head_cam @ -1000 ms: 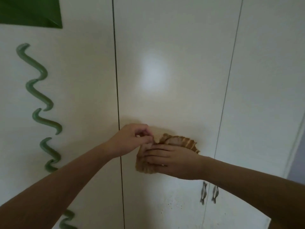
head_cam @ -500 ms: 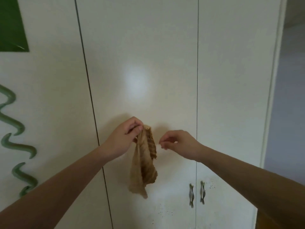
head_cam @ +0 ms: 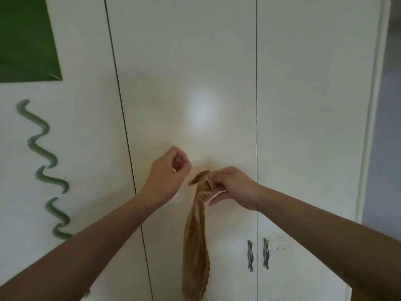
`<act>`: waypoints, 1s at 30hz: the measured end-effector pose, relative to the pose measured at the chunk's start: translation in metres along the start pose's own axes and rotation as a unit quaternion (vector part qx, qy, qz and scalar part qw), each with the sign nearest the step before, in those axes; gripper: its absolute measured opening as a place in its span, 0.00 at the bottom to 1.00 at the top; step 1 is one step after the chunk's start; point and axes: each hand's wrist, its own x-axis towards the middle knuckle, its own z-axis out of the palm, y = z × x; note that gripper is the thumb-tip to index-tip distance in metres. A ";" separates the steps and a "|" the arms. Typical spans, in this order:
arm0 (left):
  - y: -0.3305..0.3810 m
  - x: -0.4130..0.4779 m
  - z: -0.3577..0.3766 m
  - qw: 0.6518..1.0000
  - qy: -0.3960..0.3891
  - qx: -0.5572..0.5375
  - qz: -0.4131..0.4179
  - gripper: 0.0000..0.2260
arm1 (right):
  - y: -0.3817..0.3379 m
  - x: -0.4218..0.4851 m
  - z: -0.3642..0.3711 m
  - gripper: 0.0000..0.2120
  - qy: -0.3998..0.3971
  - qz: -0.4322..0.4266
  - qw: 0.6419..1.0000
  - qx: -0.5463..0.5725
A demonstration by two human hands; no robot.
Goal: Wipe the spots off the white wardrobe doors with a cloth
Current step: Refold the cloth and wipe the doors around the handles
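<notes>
A tan ribbed cloth (head_cam: pixel 196 253) hangs long and limp in front of the white wardrobe doors (head_cam: pixel 186 72). My right hand (head_cam: pixel 232 187) pinches its top corner between thumb and fingers. My left hand (head_cam: pixel 168 177) is just to the left of the cloth, fingers loosely curled, holding nothing and not touching the cloth. Small dark spots (head_cam: pixel 280 246) speckle the right door beside its metal handle (head_cam: pixel 265 254). A second metal handle (head_cam: pixel 250 255) sits on the middle door.
A wavy green strip (head_cam: pixel 46 168) runs down the white panel on the left, below a green sheet (head_cam: pixel 26 40). At the far right the wardrobe's side edge (head_cam: pixel 368 148) meets a bluish wall (head_cam: pixel 388 148).
The cloth passed from my left hand to my right hand, which now pinches its top. My left hand let go and moved slightly left. The cloth hangs longer than before.
</notes>
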 end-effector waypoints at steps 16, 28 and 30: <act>0.084 -0.017 0.078 0.965 -0.145 0.131 0.176 0.02 | -0.001 -0.056 -0.096 0.13 -0.059 0.021 0.996 0.060; 0.113 -0.015 0.101 0.904 -0.138 -0.312 -0.258 0.07 | -0.001 -0.056 -0.127 0.16 0.002 -0.024 0.999 0.047; 0.109 -0.013 0.102 0.897 -0.095 -0.313 -0.298 0.07 | -0.001 -0.054 -0.132 0.16 0.014 -0.033 0.999 0.020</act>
